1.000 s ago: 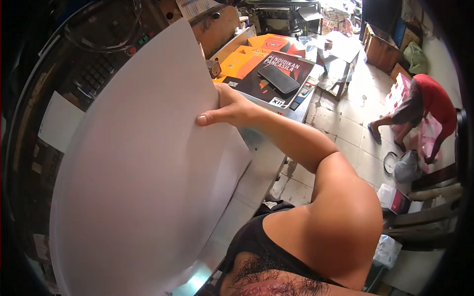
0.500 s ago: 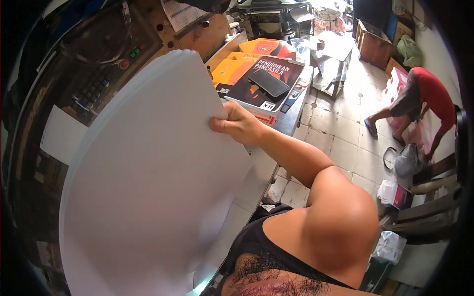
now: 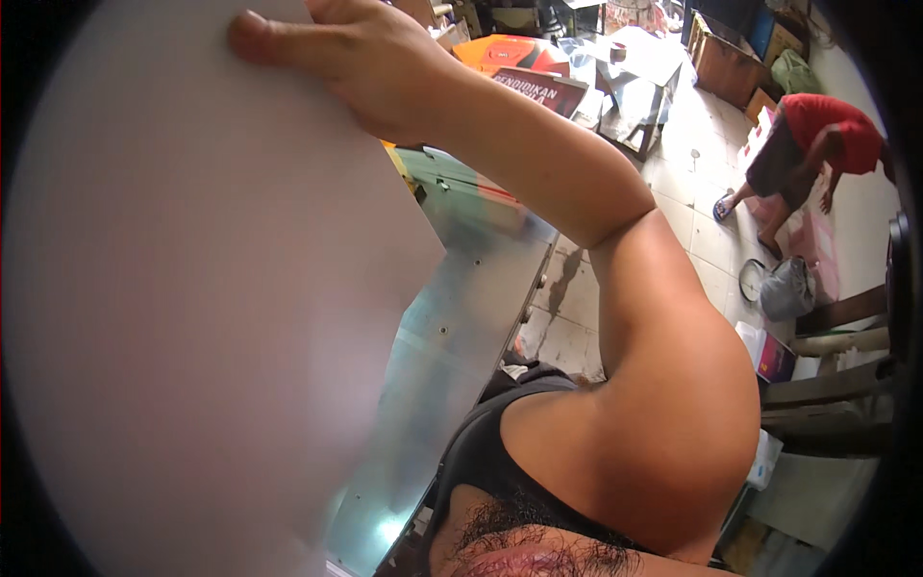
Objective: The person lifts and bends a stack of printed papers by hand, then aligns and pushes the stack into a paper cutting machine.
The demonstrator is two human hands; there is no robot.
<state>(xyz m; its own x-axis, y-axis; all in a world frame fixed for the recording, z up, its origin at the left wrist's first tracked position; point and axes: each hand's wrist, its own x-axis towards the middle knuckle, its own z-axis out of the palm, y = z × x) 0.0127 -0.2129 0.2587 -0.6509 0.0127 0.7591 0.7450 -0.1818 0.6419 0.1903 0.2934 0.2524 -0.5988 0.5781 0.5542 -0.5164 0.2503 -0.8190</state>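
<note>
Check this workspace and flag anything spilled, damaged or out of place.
A dark, irregular streak marks the pale floor tiles beside the metal table. It stands out against their light colour; stain, spill or damage, I cannot tell.

Against the right fingers (image 3: pixel 258 40), the broad sheet (image 3: pixel 212 288) looked like paper, smooth and matt, with a faint sheen low down. Below and right of the fingers, the tabletop (image 3: pixel 481 308) had a smooth, metallic shine with one sharp glare. To their right, the book (image 3: pixel 543 88) wore a glossy paper cover. Farther right, the floor (image 3: pixel 692 236) was shiny tile, the grey bag (image 3: pixel 788 288) wrinkled plastic and the box (image 3: pixel 726 62) brown wood. Well below them, the black garment (image 3: pixel 478 428) was matt cloth.
</note>
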